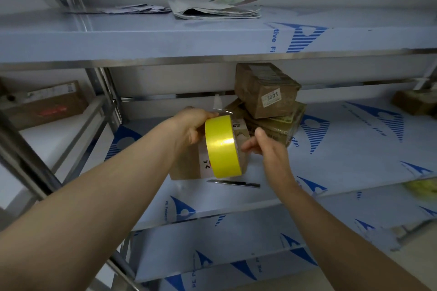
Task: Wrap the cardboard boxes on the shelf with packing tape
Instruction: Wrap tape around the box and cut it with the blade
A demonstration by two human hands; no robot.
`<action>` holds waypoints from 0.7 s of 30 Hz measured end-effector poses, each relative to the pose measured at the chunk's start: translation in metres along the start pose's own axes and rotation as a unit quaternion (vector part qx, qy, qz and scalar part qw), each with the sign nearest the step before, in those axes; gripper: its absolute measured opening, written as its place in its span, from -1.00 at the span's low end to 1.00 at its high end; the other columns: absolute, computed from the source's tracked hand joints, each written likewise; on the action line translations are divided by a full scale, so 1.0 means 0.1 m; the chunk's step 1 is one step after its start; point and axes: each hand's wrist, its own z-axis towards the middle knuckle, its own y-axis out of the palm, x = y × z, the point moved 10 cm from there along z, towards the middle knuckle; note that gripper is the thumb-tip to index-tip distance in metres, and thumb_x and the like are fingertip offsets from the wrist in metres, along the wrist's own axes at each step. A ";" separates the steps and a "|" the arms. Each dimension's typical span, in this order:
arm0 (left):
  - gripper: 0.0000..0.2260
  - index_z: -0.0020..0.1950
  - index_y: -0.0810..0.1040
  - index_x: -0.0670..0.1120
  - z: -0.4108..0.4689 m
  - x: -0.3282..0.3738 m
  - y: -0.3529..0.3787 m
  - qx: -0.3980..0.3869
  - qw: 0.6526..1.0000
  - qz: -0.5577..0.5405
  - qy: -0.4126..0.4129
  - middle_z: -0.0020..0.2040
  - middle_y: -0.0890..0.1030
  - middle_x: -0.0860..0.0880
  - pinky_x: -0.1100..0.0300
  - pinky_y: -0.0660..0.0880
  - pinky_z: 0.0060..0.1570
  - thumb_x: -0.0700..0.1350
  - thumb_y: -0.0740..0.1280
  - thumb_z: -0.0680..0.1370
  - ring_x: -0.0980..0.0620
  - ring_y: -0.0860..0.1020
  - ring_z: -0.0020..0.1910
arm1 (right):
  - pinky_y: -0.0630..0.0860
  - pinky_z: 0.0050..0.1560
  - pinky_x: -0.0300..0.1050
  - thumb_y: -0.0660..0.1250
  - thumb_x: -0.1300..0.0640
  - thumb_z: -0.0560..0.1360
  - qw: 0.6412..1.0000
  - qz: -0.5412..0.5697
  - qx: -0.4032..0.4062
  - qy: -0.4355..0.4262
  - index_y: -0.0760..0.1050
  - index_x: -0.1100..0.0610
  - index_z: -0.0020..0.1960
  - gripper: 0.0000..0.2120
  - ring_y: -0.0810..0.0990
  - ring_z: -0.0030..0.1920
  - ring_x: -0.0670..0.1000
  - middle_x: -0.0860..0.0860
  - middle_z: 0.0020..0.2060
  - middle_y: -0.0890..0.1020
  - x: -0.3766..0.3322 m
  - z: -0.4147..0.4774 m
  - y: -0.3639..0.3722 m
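The left grip [189, 125] curls round a yellow roll of packing tape [222, 146], held over a brown cardboard box [186, 163] on the film-covered metal shelf [331, 149], while the right grip [267, 151] hovers just beside it, fingers relaxed, holding nothing.

yellow tape roll [222, 146], brown boxes [266, 90], shelf [354, 139] w/ blue logos (striped).

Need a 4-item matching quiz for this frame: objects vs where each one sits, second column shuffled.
1 tape roll
2 knife
3 box labelled 3003
4 newspapers

A on the upper shelf
B on top of the box stack
C held in the left hand
D lying on the middle shelf, in front of the near box

Pairs: 1-C, 2-D, 3-B, 4-A
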 end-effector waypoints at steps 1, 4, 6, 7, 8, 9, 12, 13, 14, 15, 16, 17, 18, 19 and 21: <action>-0.87 -0.16 0.47 -0.20 0.01 0.01 0.05 -0.006 1.000 -0.009 -0.009 -0.46 0.58 -0.10 0.22 0.50 -0.55 -0.25 0.25 0.60 0.06 0.55 -0.57 | 0.44 0.01 -0.33 0.19 -0.23 0.42 0.999 -0.013 -0.046 0.003 0.61 -0.01 -0.20 -0.65 0.55 -0.03 -0.14 -0.16 -0.19 0.64 -0.02 -0.11 0.10; -0.79 -0.20 0.46 -0.20 0.08 0.03 0.21 -0.023 0.999 -0.012 -0.036 -0.58 0.54 -0.07 0.23 0.44 -0.65 -0.22 0.19 0.62 0.04 0.54 -0.60 | 0.27 0.21 -0.39 0.20 -0.36 0.29 0.982 -0.139 -0.127 -0.006 0.60 0.03 0.02 -0.44 0.36 0.23 -0.22 -0.12 0.11 0.53 0.04 -0.26 0.27; -0.75 -0.23 0.46 -0.22 0.12 0.00 0.31 -0.037 0.998 0.004 -0.057 -0.56 0.54 -0.10 0.24 0.44 -0.61 -0.21 0.17 0.63 -0.02 0.54 -0.51 | 0.13 0.32 -0.35 0.24 -0.34 0.32 0.980 -0.164 -0.111 -0.023 0.61 0.09 0.01 -0.44 0.31 0.20 -0.41 -0.05 0.11 0.58 -0.02 -0.24 0.25; -0.74 -0.24 0.46 -0.22 0.15 -0.02 0.34 -0.038 0.997 0.012 -0.065 -0.52 0.56 -0.11 0.24 0.45 -0.58 -0.19 0.18 0.63 -0.03 0.54 -0.48 | 0.17 0.31 -0.30 0.25 -0.32 0.33 0.984 -0.149 -0.095 -0.018 0.61 0.13 -0.04 -0.45 0.35 0.16 -0.42 -0.02 0.04 0.62 -0.06 -0.23 0.23; -0.75 -0.23 0.47 -0.20 0.20 -0.01 0.35 -0.035 0.997 0.025 -0.063 -0.47 0.58 -0.11 0.24 0.47 -0.55 -0.16 0.20 0.63 -0.02 0.54 -0.44 | 0.32 0.24 -0.21 0.27 -0.33 0.33 0.992 -0.106 -0.071 -0.006 0.61 0.17 -0.09 -0.45 0.47 0.10 -0.29 0.00 -0.06 0.65 -0.10 -0.23 0.17; -0.77 -0.21 0.49 -0.17 0.27 0.04 0.34 -0.024 0.998 0.029 -0.050 -0.43 0.59 -0.07 0.23 0.48 -0.49 -0.14 0.21 0.62 0.01 0.54 -0.39 | 0.46 0.06 -0.12 0.29 -0.32 0.32 0.997 -0.055 -0.044 0.009 0.58 0.19 -0.17 -0.45 0.56 -0.05 -0.13 0.04 -0.20 0.64 -0.14 -0.22 0.10; -0.91 -0.08 0.51 -0.14 0.46 0.39 0.16 0.062 0.996 0.046 0.048 -0.27 0.65 -0.04 0.30 0.42 -0.50 -0.15 0.29 0.59 0.14 0.54 -0.38 | 0.43 -0.35 -0.18 0.38 -0.16 0.33 0.999 0.013 0.001 0.048 0.49 0.20 -0.32 -0.59 0.48 -0.38 -0.05 0.04 -0.43 0.49 -0.18 -0.28 -0.02; -0.91 -0.09 0.49 -0.14 0.50 0.50 0.09 0.089 0.991 0.058 0.077 -0.15 0.65 -0.06 0.31 0.39 -0.51 -0.14 0.33 0.57 0.16 0.54 -0.36 | 0.42 -0.38 -0.20 0.37 -0.10 0.34 0.998 0.025 -0.001 0.058 0.49 0.23 -0.30 -0.63 0.48 -0.39 -0.05 0.05 -0.42 0.49 -0.17 -0.33 -0.01; -0.89 -0.13 0.48 -0.13 0.54 0.56 0.05 0.102 0.988 0.064 0.093 -0.07 0.63 -0.05 0.30 0.38 -0.48 -0.13 0.34 0.56 0.17 0.53 -0.33 | 0.43 -0.38 -0.19 0.37 -0.07 0.35 0.997 0.041 -0.005 0.070 0.48 0.27 -0.26 -0.63 0.49 -0.37 -0.03 0.07 -0.40 0.50 -0.14 -0.38 0.00; -0.87 -0.16 0.47 -0.11 0.58 0.59 0.03 0.110 0.986 0.067 0.102 -0.04 0.61 -0.04 0.29 0.39 -0.45 -0.13 0.35 0.55 0.18 0.51 -0.30 | 0.45 -0.34 -0.16 0.40 -0.08 0.37 0.995 0.052 -0.006 0.082 0.49 0.27 -0.23 -0.62 0.51 -0.35 0.00 0.08 -0.38 0.51 -0.11 -0.43 0.00; -0.90 -0.14 0.50 -0.12 0.65 0.61 0.04 0.107 0.985 0.067 0.114 -0.02 0.59 -0.03 0.31 0.41 -0.43 -0.14 0.35 0.55 0.18 0.49 -0.29 | 0.48 -0.30 -0.13 0.43 -0.11 0.38 0.994 0.053 -0.001 0.094 0.52 0.22 -0.23 -0.63 0.53 -0.33 0.01 0.06 -0.37 0.54 -0.07 -0.45 -0.01; -0.91 -0.05 0.55 -0.17 0.71 0.62 0.08 0.097 0.985 0.070 0.124 0.00 0.56 -0.04 0.36 0.44 -0.37 -0.15 0.35 0.55 0.15 0.48 -0.26 | 0.51 -0.27 -0.12 0.42 -0.13 0.41 0.994 0.040 0.009 0.102 0.55 0.15 -0.24 -0.67 0.56 -0.32 -0.02 0.01 -0.37 0.57 -0.05 -0.46 -0.03; -0.83 0.09 0.57 -0.21 0.77 0.61 0.12 0.087 0.985 0.075 0.132 0.02 0.53 -0.05 0.37 0.46 -0.25 -0.15 0.35 0.55 0.11 0.48 -0.20 | 0.53 -0.25 -0.11 0.38 -0.14 0.44 0.994 0.019 0.025 0.107 0.57 0.10 -0.25 -0.70 0.57 -0.31 -0.03 -0.01 -0.38 0.58 -0.03 -0.46 -0.07; -0.75 0.19 0.55 -0.22 0.83 0.60 0.17 0.078 0.984 0.084 0.137 0.02 0.51 -0.05 0.32 0.46 -0.12 -0.14 0.35 0.56 0.06 0.49 -0.12 | 0.55 -0.23 -0.06 0.36 -0.17 0.44 0.993 -0.006 0.040 0.112 0.57 0.08 -0.24 -0.69 0.59 -0.30 0.01 0.02 -0.38 0.59 0.00 -0.44 -0.10; -0.77 0.17 0.57 -0.21 0.91 0.55 0.21 0.073 0.982 0.094 0.143 -0.05 0.54 -0.04 0.25 0.44 -0.07 -0.16 0.35 0.56 0.05 0.49 -0.11 | 0.58 -0.17 0.07 0.34 -0.24 0.41 0.989 -0.044 0.066 0.122 0.57 0.12 -0.21 -0.60 0.61 -0.25 0.13 0.11 -0.34 0.60 0.04 -0.40 -0.16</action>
